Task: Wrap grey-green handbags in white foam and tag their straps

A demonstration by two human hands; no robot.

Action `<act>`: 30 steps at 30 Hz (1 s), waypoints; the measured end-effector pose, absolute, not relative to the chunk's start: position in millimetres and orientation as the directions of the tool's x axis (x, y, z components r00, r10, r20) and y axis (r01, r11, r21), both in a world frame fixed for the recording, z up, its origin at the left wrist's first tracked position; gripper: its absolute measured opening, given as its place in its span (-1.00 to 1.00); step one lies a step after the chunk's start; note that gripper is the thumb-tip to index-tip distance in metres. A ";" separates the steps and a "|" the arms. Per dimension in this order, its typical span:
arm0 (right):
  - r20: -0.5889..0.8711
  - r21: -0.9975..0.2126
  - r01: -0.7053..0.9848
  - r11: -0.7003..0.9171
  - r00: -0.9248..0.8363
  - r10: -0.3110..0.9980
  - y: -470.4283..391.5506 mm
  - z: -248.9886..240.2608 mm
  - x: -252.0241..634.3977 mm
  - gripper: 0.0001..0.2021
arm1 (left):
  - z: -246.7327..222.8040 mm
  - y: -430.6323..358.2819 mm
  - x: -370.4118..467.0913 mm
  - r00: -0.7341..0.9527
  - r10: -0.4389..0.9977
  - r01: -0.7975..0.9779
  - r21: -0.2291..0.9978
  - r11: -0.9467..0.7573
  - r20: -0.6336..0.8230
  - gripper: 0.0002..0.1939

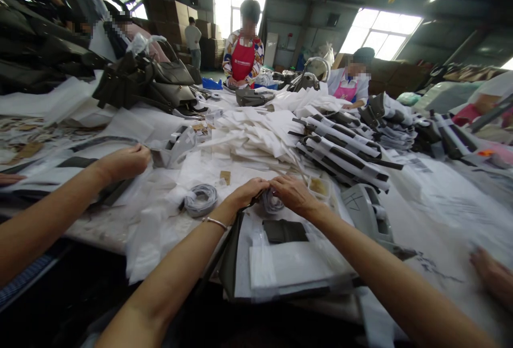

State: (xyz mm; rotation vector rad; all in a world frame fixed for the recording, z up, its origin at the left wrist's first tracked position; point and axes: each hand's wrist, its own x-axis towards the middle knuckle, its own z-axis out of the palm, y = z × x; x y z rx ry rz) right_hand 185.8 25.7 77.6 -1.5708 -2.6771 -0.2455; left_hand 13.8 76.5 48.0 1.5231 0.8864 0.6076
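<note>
Near the middle of the table my left hand [250, 192], with a silver bangle on the wrist, has its fingers closed on a dark strap [253, 201]. My right hand [290, 192] meets it fingertip to fingertip, its fingers bent in a pinch; anything between them is too small to make out. Just below both hands is a roll of grey tape [272, 202]. A dark bag [230, 262] lies in front of me, with white paper and clear plastic over it and a dark flap [285, 231] showing. Left of my left hand lies another grey roll [201, 200].
A co-worker's hand [128, 162] reaches in from the left, and another hand [491, 273] rests at the right. White sheets [252, 137] and wrapped bundles [340, 147] lie beyond. A tape dispenser [366, 211] stands right of my right hand.
</note>
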 end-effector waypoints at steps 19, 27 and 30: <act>-0.154 0.135 0.972 0.190 -0.169 0.974 77.6 63.3 187.8 -0.71 | 79.1 93.3 -53.5 0.356 0.931 0.759 0.555 -0.341 0.085 -0.67; -0.064 0.015 0.977 0.212 -0.211 0.975 66.0 61.7 197.0 -0.67 | 67.3 31.2 -48.9 0.469 0.883 0.771 0.499 -0.396 -0.024 -0.74; -0.045 -0.006 0.973 0.232 -0.232 0.972 62.6 58.0 199.4 -0.79 | 59.5 20.0 -41.9 0.482 0.876 0.774 0.486 -0.407 -0.035 -0.68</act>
